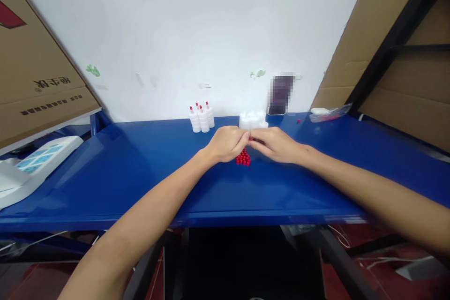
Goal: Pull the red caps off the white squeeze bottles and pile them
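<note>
Both hands meet over the middle of the blue table (140,173). My left hand (228,143) is curled closed and my right hand (276,144) is pinched; their fingertips touch around a small item with a red tip that I cannot make out fully. Just below the fingers lies a small pile of red caps (243,159). Behind the hands stands a cluster of uncapped white bottles (252,120). A group of white bottles with red caps (201,117) stands upright to the back left, near the wall.
A white electronic scale (31,166) sits at the table's left end under a leaning cardboard box (35,79). A clear plastic bag (325,112) lies at the back right beside a dark blurred object (281,95). Cardboard and a black frame rise on the right.
</note>
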The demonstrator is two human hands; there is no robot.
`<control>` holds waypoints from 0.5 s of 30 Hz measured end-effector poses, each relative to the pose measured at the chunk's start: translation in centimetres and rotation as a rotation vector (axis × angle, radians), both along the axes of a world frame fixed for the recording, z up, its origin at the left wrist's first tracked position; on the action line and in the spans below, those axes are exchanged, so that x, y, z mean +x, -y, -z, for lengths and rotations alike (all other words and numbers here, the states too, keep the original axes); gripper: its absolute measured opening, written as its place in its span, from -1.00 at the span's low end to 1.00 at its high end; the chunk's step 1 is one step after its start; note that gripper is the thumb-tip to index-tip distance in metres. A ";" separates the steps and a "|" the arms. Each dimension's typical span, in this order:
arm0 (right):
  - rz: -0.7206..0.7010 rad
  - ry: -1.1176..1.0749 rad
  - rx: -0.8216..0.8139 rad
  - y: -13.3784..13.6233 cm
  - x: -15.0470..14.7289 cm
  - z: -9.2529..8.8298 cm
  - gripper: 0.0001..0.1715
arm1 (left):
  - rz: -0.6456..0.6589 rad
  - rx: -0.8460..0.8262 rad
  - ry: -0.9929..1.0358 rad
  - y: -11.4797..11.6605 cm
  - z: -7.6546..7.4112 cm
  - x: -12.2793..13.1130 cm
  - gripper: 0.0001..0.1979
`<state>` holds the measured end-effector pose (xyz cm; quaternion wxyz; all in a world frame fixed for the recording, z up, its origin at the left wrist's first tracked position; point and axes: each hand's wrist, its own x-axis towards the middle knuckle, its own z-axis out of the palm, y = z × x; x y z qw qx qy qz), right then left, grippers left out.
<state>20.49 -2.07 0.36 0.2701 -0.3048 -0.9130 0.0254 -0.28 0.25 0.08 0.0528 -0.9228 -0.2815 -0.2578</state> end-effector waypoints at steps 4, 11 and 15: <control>-0.025 0.003 -0.040 0.1 -0.2 0.2 -0.65 | 0.031 -0.029 -0.026 -0.2 0.0 0.0 -0.53; -0.021 -0.075 -0.060 0.5 -0.7 0.2 -0.59 | 0.072 -0.096 0.036 -0.4 -0.3 0.0 -0.56; -0.036 -0.103 -0.190 0.4 -0.9 0.3 -0.51 | 0.083 -0.039 0.027 -0.7 -0.3 -0.2 -0.53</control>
